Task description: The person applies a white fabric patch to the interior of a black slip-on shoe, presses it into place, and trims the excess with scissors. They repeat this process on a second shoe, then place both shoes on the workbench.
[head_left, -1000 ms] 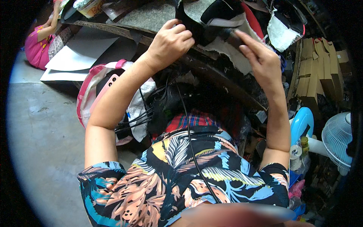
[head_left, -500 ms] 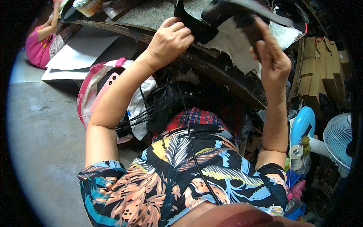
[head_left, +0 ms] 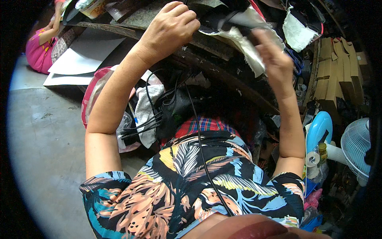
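My left hand (head_left: pixel 172 28) is closed at the top edge, its fingertips pinching a black, curved piece (head_left: pixel 186 2) that is mostly out of view. To its right, my right hand (head_left: pixel 275 59) is wrapped round the dark handle of a hammer. The hammer's long grey head (head_left: pixel 240 20) is smeared by motion, above the bench. Below the head, an off-white cloth (head_left: pixel 248 49) with a frayed edge hangs over the bench's front.
A worn workbench (head_left: pixel 109 28) crosses the top. White sheets (head_left: pixel 85 51) lie at the left, near a person in pink (head_left: pixel 39 49). A pink-rimmed bag (head_left: pixel 93 89) stands below my left forearm. Cardboard (head_left: pixel 338 71), blue-handled scissors (head_left: pixel 296 61) and a fan (head_left: pixel 356 145) are at right.
My left hand has moved up and left, taking the black piece mostly out of view. My right hand has swung the hammer down and left. More of the off-white cloth shows.
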The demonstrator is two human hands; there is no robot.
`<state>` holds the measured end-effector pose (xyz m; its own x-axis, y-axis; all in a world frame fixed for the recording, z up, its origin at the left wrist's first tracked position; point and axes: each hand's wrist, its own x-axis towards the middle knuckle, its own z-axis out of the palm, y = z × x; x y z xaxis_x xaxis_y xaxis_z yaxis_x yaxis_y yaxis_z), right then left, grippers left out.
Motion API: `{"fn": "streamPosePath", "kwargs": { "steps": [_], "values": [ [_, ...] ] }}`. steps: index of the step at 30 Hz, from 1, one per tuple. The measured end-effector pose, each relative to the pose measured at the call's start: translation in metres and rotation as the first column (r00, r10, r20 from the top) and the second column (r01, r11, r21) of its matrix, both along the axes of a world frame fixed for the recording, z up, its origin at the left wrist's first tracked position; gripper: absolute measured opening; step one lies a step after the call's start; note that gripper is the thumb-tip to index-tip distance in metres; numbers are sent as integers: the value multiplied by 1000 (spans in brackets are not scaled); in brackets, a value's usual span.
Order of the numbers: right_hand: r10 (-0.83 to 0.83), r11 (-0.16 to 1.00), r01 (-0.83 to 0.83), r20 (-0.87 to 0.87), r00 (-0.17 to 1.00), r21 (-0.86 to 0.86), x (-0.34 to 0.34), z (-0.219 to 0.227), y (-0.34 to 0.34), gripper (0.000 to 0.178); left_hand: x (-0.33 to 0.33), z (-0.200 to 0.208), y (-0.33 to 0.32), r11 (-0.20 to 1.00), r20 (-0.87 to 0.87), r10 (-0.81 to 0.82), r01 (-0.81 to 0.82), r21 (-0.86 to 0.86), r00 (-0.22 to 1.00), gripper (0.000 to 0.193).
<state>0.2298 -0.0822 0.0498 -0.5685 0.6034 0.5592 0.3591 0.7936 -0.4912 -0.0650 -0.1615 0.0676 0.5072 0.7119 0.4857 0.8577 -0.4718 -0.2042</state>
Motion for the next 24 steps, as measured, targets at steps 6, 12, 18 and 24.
{"fn": "streamPosePath", "kwargs": {
  "steps": [6, 12, 18, 24],
  "values": [
    [-25, 968, 79, 222, 975, -238, 3, 5, 17, 34, 29, -8, 10, 981, 73, -38, 23, 191, 997, 39],
    [-240, 947, 177, 224, 945, 268, -14, -11, 47, 34, 49, -22, 9, 979, 55, -15, 26, -204, 998, 56],
    [-328, 933, 257, 303, 895, 251, -13, -18, 58, 35, 37, -23, 10, 988, -58, -40, 31, -153, 998, 34],
    [-245, 961, 271, 301, 921, -47, -7, 1, 38, 34, 29, 4, -6, 956, -31, -126, 113, -272, 992, 27]
  ]
}}
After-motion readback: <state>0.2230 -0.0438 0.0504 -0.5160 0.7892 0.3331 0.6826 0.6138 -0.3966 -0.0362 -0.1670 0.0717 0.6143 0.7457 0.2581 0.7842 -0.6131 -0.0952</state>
